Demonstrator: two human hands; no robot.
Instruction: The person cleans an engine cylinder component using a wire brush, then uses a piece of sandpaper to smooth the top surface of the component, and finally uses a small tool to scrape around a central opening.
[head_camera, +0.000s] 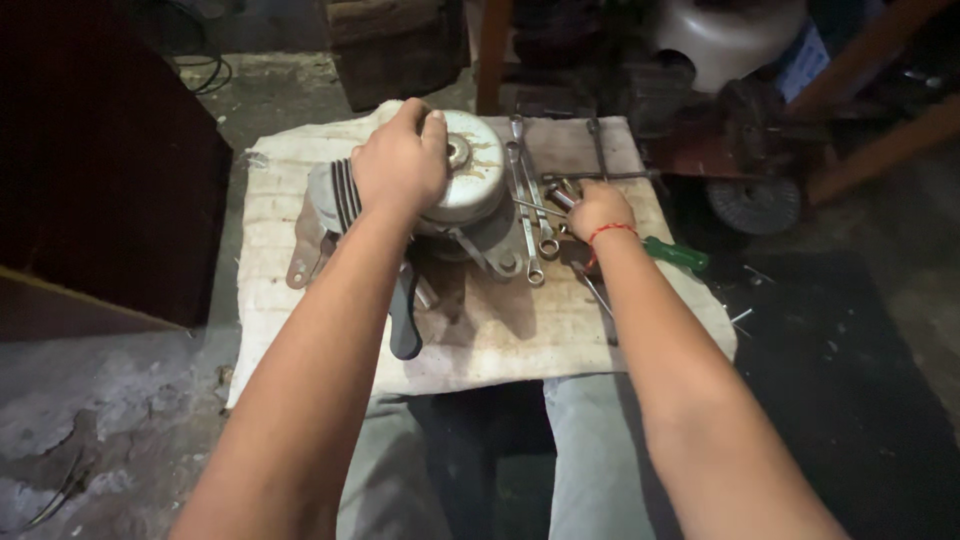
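Your left hand (400, 160) grips the engine's round cover (470, 180); your right hand (598, 210) closes on wrenches (530, 200) just beside it, lying toward the cloth's (300, 330) far edge.

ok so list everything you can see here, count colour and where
engine part: one, grey metal with cooling fins, on the cloth, under the left hand
cloth: one, off-white and stained, over a low stand
wrenches: at least two, silver, right of the engine part
screwdriver: one, green handle, by the right wrist
black-handled tool: one, on the cloth under the left forearm
wire wheel: one, dark, on the floor at right
left hand: on top of the engine part
right hand: among the wrenches, red thread at the wrist
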